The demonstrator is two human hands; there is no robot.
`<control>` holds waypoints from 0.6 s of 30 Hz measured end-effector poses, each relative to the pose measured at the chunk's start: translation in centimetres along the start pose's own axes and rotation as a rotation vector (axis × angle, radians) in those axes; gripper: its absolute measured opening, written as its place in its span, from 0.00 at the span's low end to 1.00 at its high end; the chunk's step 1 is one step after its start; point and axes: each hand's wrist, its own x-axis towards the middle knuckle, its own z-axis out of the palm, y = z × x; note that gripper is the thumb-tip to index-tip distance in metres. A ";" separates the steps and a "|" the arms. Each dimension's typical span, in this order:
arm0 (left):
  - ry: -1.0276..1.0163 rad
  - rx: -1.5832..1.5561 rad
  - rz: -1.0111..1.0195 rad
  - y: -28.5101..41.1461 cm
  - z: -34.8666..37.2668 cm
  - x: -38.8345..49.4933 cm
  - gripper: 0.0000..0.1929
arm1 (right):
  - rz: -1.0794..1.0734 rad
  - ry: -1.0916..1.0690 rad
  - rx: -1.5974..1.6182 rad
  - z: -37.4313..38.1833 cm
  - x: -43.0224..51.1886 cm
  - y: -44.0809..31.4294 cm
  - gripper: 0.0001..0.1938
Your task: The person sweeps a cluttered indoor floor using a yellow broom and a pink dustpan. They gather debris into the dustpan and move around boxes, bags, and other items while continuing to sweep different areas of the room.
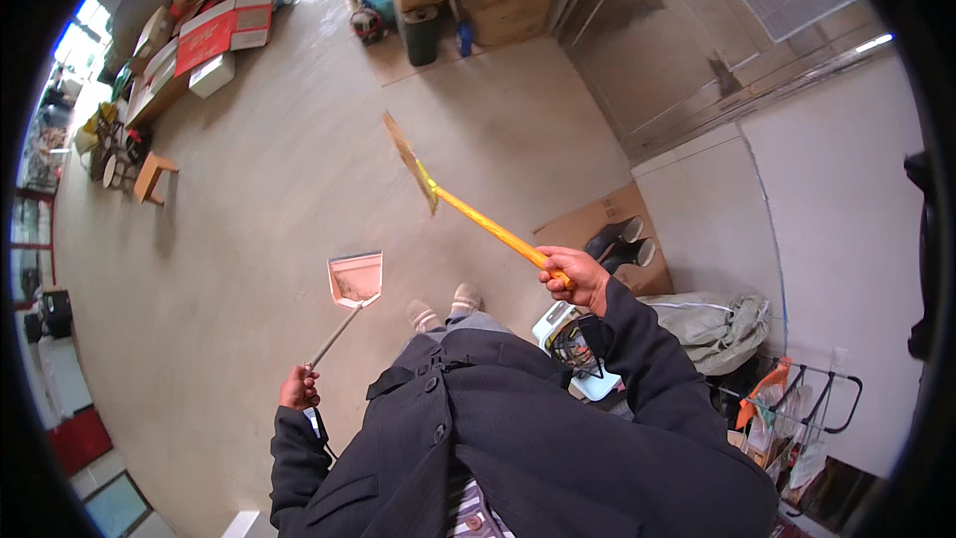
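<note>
My right hand (571, 276) grips the yellow-orange handle of a broom (493, 228) near its upper end. The broom slants away to the left, and its wide bristle head (409, 164) is over the floor ahead of me. My left hand (299, 387) holds the thin grey handle of a pink long-handled dustpan (356, 276). Dark debris (358, 293) lies inside the pan towards the handle side. The dustpan is in front of my feet and to their left, with its dark lip facing away from me. Broom head and dustpan are apart.
Black boots (624, 243) lie on flattened cardboard at right, near a grey sack (709, 329) and a wire rack (806, 403). A small wooden stool (155, 178) stands left. Cardboard boxes (224, 26) are piled far left; a dark bin (420, 37) and more boxes (511, 15) stand ahead.
</note>
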 end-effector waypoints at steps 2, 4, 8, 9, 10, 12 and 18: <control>-0.039 0.027 0.019 1.5 1.3 1.8 0.12 | -0.074 0.065 -0.010 -0.7 -1.4 -0.6 0.25; -0.071 0.030 0.026 2.1 2.3 3.1 0.12 | -0.128 0.139 -0.013 -2.0 -2.6 -1.1 0.25; -0.073 0.061 0.022 2.6 2.2 3.4 0.13 | -0.200 0.309 0.091 -5.0 -3.3 -0.9 0.10; 0.007 0.064 -0.002 2.8 2.5 3.5 0.13 | -0.243 0.320 0.080 -6.0 -3.0 -1.3 0.08; -0.069 0.099 0.039 2.9 2.2 3.1 0.13 | -0.261 0.364 0.083 -7.2 -2.8 -1.7 0.06; -0.067 0.089 0.029 3.3 2.6 2.6 0.12 | -0.282 0.513 0.067 -9.8 -1.8 -2.4 0.03; 0.076 0.131 -0.024 5.0 7.1 0.5 0.15 | -0.198 0.787 -0.010 -20.9 4.8 -6.3 0.02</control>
